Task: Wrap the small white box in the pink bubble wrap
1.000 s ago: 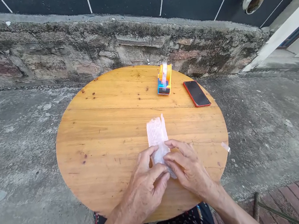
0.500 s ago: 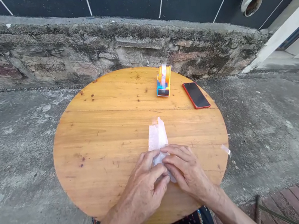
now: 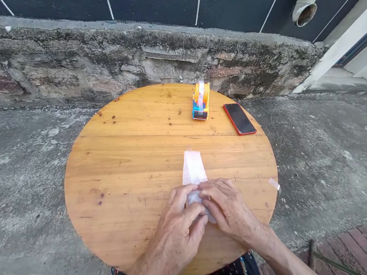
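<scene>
A thin, pale pink-white folded sheet (image 3: 193, 169) lies on the round wooden table (image 3: 121, 166), its near end under my fingers. My left hand (image 3: 178, 233) and my right hand (image 3: 228, 209) meet over that near end, fingers curled and pinching the sheet between them. The far end of the sheet lies flat on the wood. What the fingertips do beneath is hidden.
An orange and blue tape dispenser (image 3: 200, 101) stands at the table's far edge, with a red-cased phone (image 3: 239, 119) lying to its right. A strip of clear tape (image 3: 274, 183) hangs off the right rim. Rough concrete floor and a stone wall (image 3: 88, 64) surround the table.
The sheet's far end, which stuck up a little, now lies flat and looks shorter. Both hands stayed together on its near end.
</scene>
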A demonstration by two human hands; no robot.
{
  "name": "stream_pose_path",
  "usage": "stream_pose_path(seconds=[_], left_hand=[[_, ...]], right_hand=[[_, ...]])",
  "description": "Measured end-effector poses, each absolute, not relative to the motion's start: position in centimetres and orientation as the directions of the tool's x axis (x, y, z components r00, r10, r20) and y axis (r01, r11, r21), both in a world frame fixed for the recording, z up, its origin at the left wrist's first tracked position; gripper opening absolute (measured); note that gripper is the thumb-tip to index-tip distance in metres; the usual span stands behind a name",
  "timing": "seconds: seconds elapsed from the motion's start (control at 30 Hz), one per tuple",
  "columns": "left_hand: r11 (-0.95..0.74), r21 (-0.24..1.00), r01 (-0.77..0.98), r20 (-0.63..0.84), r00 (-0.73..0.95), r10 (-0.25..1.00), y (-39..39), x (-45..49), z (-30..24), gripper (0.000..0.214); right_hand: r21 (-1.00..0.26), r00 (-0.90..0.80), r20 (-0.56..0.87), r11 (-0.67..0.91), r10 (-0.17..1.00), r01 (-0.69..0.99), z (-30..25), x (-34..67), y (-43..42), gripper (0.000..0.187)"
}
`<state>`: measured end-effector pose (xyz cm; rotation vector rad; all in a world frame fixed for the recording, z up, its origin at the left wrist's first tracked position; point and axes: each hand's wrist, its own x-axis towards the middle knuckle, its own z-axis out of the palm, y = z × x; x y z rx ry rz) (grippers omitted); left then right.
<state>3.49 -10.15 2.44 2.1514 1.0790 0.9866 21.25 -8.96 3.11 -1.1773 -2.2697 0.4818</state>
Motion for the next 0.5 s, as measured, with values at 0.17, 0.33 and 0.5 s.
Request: stream_pose_path(seconds=[0.17,0.33,0.5], left_hand=[[-0.537,0.721,0.439,0.36,0.425,0.831,-10.02,3.35,2.28,0.013],[-0.547,0.713,0.439,0.361,0.44,0.823,-10.1,3.22,2.13,0.013],[-0.555,0.706,0.441,0.375,0.432,0.82,-10.04,3.22,2.03,0.013]], right_hand=[[-0.569,-0.444,0.245,0.499,0.862,0.654,3.13,21.2,-9.1,0.017],[-0.58,-0.419,0.192,0.447,0.887,0.681,3.18,21.27,-9.19,0.02],[-0.598,-0.408,0.24,0.465,0.881,0.653,2.98,21.31,-9.27,0.026]])
